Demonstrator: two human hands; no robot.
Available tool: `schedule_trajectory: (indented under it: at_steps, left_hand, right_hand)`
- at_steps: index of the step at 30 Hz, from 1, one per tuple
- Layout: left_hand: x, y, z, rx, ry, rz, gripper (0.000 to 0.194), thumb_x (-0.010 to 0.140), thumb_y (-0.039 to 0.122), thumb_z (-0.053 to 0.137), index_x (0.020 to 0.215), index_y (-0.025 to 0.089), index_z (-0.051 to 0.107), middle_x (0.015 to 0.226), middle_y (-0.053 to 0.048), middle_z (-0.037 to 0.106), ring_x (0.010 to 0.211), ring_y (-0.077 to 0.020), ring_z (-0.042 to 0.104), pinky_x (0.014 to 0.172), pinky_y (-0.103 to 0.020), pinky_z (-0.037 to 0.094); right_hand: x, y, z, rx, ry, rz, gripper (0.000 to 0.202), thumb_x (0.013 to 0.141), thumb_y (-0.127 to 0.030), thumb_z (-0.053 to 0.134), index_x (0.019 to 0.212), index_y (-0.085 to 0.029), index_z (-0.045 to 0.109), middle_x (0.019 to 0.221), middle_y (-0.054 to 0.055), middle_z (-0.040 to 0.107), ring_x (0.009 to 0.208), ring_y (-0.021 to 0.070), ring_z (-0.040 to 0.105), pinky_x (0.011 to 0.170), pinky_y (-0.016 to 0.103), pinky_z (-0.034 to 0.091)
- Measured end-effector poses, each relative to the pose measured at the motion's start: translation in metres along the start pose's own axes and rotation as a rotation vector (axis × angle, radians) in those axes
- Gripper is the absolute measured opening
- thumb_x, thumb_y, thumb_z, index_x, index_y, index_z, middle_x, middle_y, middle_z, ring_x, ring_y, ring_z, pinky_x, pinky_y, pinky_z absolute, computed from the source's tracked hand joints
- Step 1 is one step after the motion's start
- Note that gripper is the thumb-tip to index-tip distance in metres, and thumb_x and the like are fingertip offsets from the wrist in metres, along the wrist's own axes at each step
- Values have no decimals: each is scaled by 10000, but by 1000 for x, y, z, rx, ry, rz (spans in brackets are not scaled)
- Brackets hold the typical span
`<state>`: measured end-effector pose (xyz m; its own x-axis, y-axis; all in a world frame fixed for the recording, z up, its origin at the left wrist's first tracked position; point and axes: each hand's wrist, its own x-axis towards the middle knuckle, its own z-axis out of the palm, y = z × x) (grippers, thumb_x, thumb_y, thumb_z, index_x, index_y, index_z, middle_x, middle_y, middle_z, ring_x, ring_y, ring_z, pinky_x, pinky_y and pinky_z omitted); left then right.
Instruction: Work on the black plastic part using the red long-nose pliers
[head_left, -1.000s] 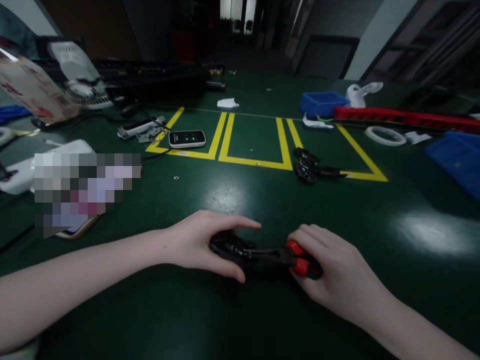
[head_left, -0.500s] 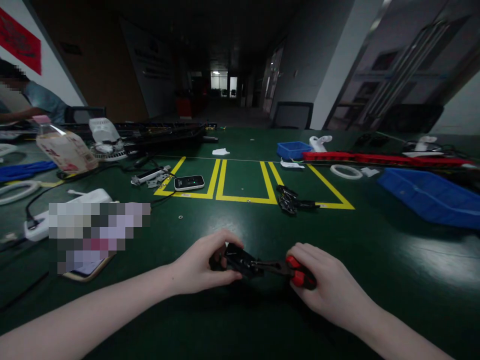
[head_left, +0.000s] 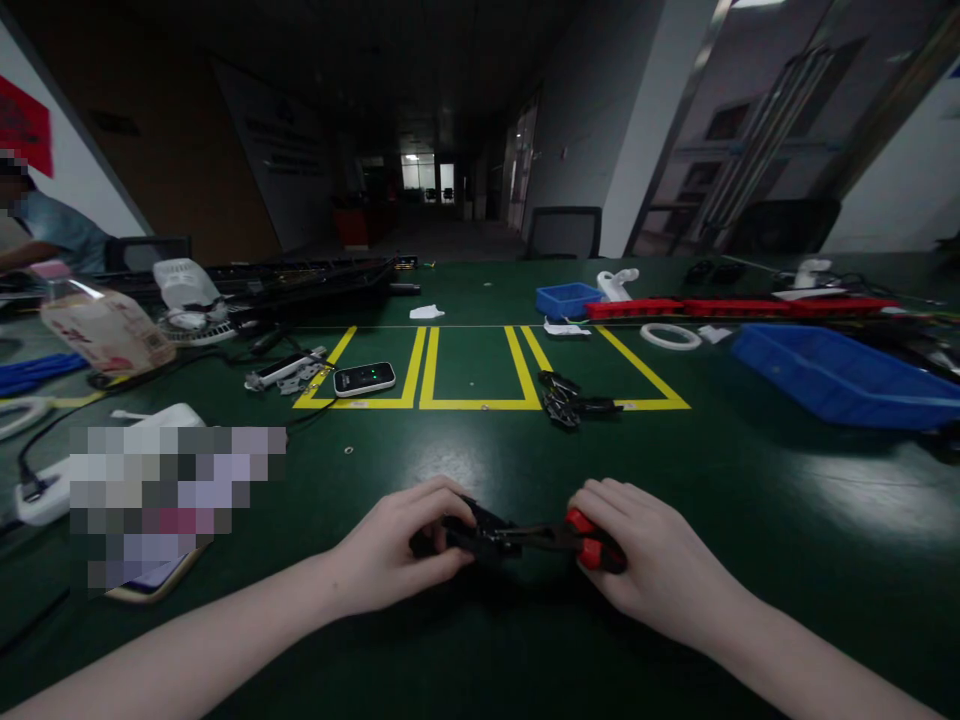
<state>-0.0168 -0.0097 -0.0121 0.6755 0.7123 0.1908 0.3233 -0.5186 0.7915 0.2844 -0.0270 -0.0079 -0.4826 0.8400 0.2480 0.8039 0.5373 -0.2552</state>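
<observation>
Near the front middle of the green table (head_left: 420,660), my left hand (head_left: 409,545) pinches a small black part (head_left: 489,532) between thumb and fingers. My right hand (head_left: 637,550) is wrapped round the red handles of a pair of pliers (head_left: 559,537). The pliers' jaws point left and meet the right end of the black part; their exact grip on it is too dark to tell. Beyond the hands lies a bundle of black pieces (head_left: 562,400), across a yellow tape line.
A white-edged device (head_left: 364,379) lies within yellow tape. At left are a phone (head_left: 161,580), a white power strip (head_left: 45,490), and a bottle (head_left: 105,325). Blue trays (head_left: 840,375) and a long red strip (head_left: 735,308) stand at right. A person (head_left: 60,225) sits far left.
The view has turned slightly, so the table items appear shifted left. Both hands keep their hold, and the black part and pliers look more level with each other.
</observation>
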Motion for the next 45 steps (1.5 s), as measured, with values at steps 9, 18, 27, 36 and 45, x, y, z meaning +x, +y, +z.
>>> schedule_trajectory:
  at_steps: [9,18,27,36,45]
  left_hand:
    - [2,-1,0,6,0,-16,194,900,228,661,1077,204,586,1144,-50,621,880,-150,624,710,-251,527]
    - [1,7,-4,-2,-35,-103,281,905,268,651,1158,199,549,1072,-59,644,860,-171,634,738,-298,535]
    - [-4,0,-3,-394,29,-147,455,920,154,573,1330,247,399,1341,-112,552,897,-158,648,839,-351,535]
    - [8,-14,-10,-661,-45,-305,268,956,276,607,1189,162,539,907,-20,668,797,-137,659,754,-300,545]
    - [13,-9,-14,-601,-80,-406,286,886,270,686,1138,161,606,873,9,680,740,-114,651,686,-258,536]
  right_hand:
    - [0,0,0,9,-27,15,183,732,-160,585,893,-246,581,848,31,654,757,210,609,652,352,492]
    - [2,-2,-2,40,-44,26,146,773,-181,578,905,-244,590,859,37,665,776,213,627,665,360,516]
    - [1,5,-5,7,-6,13,150,761,-184,582,897,-245,574,848,34,651,760,213,616,649,360,507]
    - [4,5,-14,-89,30,-37,218,720,-179,600,932,-230,602,865,58,661,749,224,612,640,367,508]
    - [3,5,-13,-140,26,-93,237,715,-176,576,946,-229,595,883,67,666,748,230,614,623,361,505]
